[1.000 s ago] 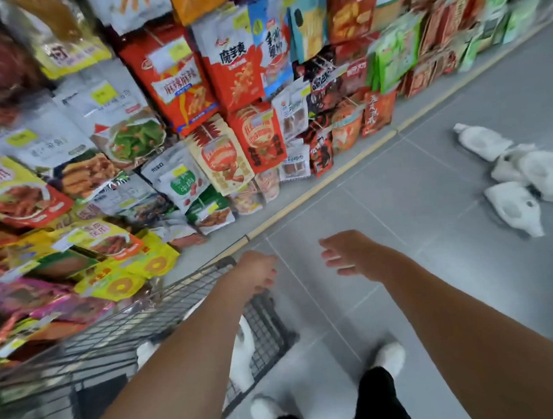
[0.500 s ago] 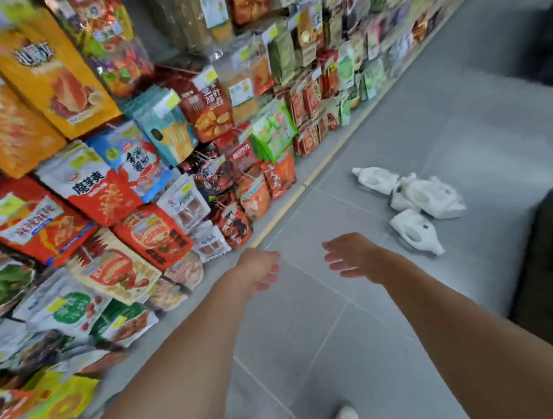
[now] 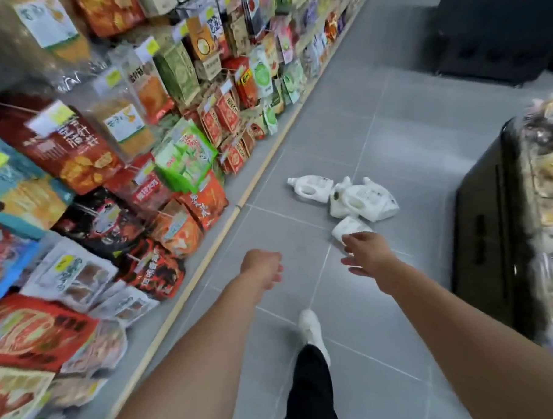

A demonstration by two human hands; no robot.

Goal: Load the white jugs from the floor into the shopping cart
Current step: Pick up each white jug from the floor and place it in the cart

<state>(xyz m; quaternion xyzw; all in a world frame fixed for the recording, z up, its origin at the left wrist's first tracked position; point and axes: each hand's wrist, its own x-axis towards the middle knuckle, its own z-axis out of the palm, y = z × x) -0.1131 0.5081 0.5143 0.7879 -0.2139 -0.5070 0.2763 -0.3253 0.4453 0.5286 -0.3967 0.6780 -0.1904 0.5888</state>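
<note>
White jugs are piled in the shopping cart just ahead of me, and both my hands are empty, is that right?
Not quite. The white jugs are not in a shopping cart. They lie in a cluster on the grey floor just ahead of you, and the head view shows no cart. The rest holds: the left hand and right hand are both empty.

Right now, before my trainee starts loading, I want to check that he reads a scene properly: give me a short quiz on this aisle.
1. Multiple choice: the white jugs lie A) on the grey tile floor, B) on the snack shelf, C) in a cart.
2. True or false: the right grip holds a jug.
3. Fill in: ___ white jugs are visible.
Key: 1 A; 2 false, its fingers are spread and hold nothing; 3 four.
</note>
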